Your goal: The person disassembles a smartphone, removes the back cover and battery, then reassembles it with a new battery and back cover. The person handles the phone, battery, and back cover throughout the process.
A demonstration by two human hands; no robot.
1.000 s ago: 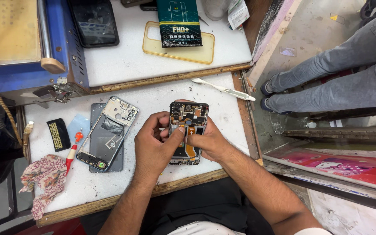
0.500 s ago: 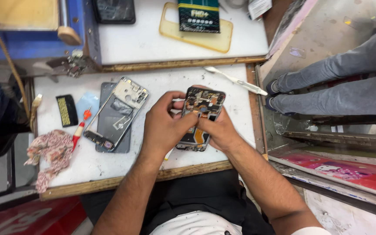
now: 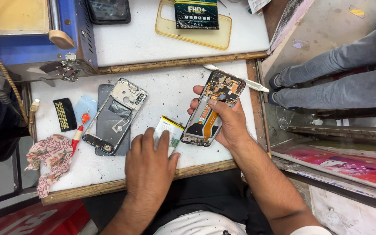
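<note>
Nearest the body, the left hand [image 3: 149, 163] lies flat, fingers loose and spread, pressing a white battery [image 3: 169, 132] onto the white worktop [image 3: 170, 93]. Just to its right, the right hand [image 3: 227, 124] has its grip clamped on an opened phone [image 3: 213, 109], circuit board and orange flex cable facing up, held tilted above the worktop. Left of the battery lies a phone frame [image 3: 117, 114], then a red screwdriver [image 3: 79, 130]. Farther back, white tweezers [image 3: 257, 85] and a yellowish clear case [image 3: 194, 32].
</note>
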